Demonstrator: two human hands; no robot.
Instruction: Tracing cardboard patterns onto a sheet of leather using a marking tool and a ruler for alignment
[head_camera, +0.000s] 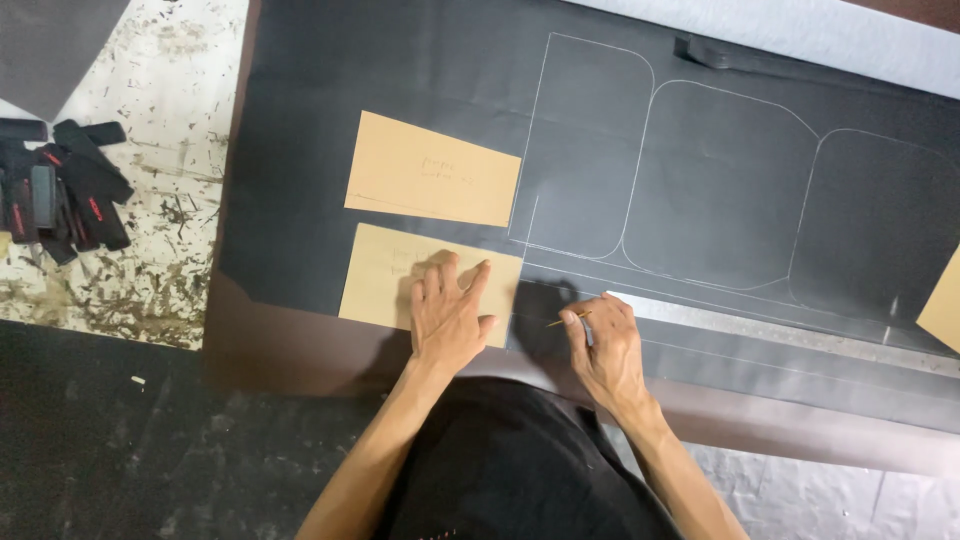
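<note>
A large sheet of black material (420, 80) lies over a brown table, with white rounded outlines (720, 190) drawn on it. Two tan cardboard templates rest on the sheet. My left hand (448, 312) lies flat with spread fingers on the nearer template (385, 275). The farther template (432, 168) lies just beyond it, untouched. To the right of the nearer template's edge, my right hand (605, 345) pinches a thin marking pencil (566, 320), its tip on the black sheet.
A pile of black straps with red marks (60, 185) lies on the scarred white surface at left. A metal ruler (760, 325) lies along the sheet's near edge. Another tan piece (945, 300) shows at the right border. A dark strap (720, 55) lies at the top.
</note>
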